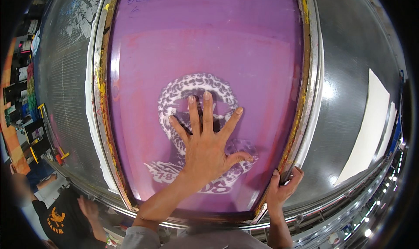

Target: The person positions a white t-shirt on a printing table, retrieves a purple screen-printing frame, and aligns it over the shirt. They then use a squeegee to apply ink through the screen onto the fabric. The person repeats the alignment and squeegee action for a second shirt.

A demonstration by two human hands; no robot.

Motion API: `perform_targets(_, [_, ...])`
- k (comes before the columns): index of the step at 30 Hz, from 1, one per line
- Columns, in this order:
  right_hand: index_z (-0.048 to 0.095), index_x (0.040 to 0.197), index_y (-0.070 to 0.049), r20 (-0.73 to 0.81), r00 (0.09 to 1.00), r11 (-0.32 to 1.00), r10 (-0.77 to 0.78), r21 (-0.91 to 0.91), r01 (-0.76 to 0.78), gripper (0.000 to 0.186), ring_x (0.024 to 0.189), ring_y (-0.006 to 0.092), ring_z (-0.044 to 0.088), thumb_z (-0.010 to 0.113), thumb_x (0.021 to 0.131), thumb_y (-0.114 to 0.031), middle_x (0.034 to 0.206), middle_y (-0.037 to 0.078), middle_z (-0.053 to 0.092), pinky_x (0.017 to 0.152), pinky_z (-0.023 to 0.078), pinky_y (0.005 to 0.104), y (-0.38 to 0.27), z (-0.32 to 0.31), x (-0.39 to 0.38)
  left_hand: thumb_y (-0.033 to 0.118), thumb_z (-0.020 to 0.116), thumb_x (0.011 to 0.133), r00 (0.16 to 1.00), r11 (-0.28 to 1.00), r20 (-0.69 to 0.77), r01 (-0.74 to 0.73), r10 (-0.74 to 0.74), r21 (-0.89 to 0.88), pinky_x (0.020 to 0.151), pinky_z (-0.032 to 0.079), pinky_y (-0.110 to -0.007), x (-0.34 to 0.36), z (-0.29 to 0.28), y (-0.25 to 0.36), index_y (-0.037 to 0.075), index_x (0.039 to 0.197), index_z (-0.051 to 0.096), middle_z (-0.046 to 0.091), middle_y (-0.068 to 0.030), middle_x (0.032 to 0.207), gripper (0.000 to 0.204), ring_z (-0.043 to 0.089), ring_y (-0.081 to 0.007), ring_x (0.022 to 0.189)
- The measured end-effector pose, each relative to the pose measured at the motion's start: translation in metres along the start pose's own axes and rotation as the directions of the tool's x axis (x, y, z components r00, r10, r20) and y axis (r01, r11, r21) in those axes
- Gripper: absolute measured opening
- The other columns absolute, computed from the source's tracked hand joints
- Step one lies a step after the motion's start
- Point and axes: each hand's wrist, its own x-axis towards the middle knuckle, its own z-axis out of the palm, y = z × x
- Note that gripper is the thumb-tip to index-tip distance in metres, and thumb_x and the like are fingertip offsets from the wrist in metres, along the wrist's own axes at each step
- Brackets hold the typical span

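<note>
A screen printing frame (101, 74) with a purple mesh lies in front of me, its wooden and metal rim spotted with yellow ink. My left hand (203, 155) is spread open, palm down, on the mesh, over the middle of a white-and-grey stencil design (170, 89). The design has a curved, scaly band and lettering below it; my palm and fingers hide part of it. At the frame's near right corner, my right hand (283, 190) is closed round the edge of the rim, thumb on the near side.
The frame rests on a long grey printing table (345, 44). White sheets (369, 127) lie on the table at the right. At the lower left stands another person in a black shirt (61, 218). Shelves with tools and supplies (32, 131) line the far left. Metal rails run along the table's near edge.
</note>
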Motion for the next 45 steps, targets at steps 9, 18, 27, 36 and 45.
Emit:
perform_targets(9, [0.043, 0.121, 0.001, 0.031, 0.999, 1.0, 0.004, 0.006, -0.004, 0.049, 0.097, 0.0284, 0.047, 0.07, 0.081, -0.009, 0.111, 0.017, 0.043, 0.081, 0.04, 0.0414, 0.002, -0.002, 0.0, 0.088, 0.047, 0.073, 1.0, 0.999, 0.006, 0.017, -0.018, 0.035, 0.098, -0.014, -0.081, 0.002, 0.006, 0.002, 0.025, 0.15, 0.046, 0.003, -0.0378, 0.158, 0.099, -0.011, -0.0577, 0.145])
perform_targets(18, [0.044, 0.12, 0.001, 0.025, 0.999, 0.999, 0.037, 0.028, -0.038, 0.048, 0.099, 0.0264, 0.048, 0.07, 0.083, -0.013, 0.112, 0.016, 0.044, 0.08, 0.041, 0.0388, 0.008, -0.001, -0.002, 0.085, 0.045, 0.078, 0.998, 0.996, 0.06, 0.032, -0.027, -0.083, 0.097, -0.013, -0.082, -0.006, -0.01, -0.001, 0.025, 0.149, 0.048, 0.008, -0.0289, 0.162, 0.093, -0.006, -0.0536, 0.148])
perform_targets(27, [0.044, 0.126, 0.003, 0.006, 1.0, 1.0, -0.026, -0.012, 0.026, 0.054, 0.093, 0.0217, 0.047, 0.071, 0.084, -0.017, 0.117, 0.015, 0.045, 0.076, 0.04, 0.034, 0.004, -0.002, -0.001, 0.085, 0.053, 0.072, 0.999, 0.997, 0.037, 0.012, -0.009, -0.077, 0.099, -0.018, -0.079, -0.005, 0.001, -0.001, 0.027, 0.146, 0.051, 0.012, -0.024, 0.163, 0.095, -0.009, -0.0549, 0.147])
perform_targets(36, [0.043, 0.127, 0.001, 0.028, 0.999, 0.998, 0.021, 0.053, -0.022, 0.052, 0.094, 0.022, 0.046, 0.07, 0.085, -0.016, 0.117, 0.016, 0.045, 0.079, 0.04, 0.0352, 0.009, -0.001, -0.002, 0.088, 0.05, 0.072, 0.999, 0.999, 0.028, 0.043, -0.043, 0.019, 0.101, -0.017, -0.078, -0.001, 0.005, 0.004, 0.026, 0.147, 0.05, 0.015, -0.0246, 0.163, 0.098, -0.006, -0.0564, 0.146])
perform_targets(45, [0.046, 0.125, 0.0, 0.032, 0.999, 0.999, -0.044, -0.012, 0.044, 0.048, 0.094, 0.0164, 0.046, 0.068, 0.086, -0.016, 0.119, 0.011, 0.044, 0.079, 0.041, 0.0331, 0.011, -0.004, 0.0, 0.087, 0.048, 0.075, 0.999, 0.998, 0.009, 0.038, -0.039, 0.055, 0.101, -0.015, -0.079, -0.001, 0.009, 0.004, 0.025, 0.147, 0.05, 0.016, -0.0261, 0.162, 0.095, -0.003, -0.0571, 0.146])
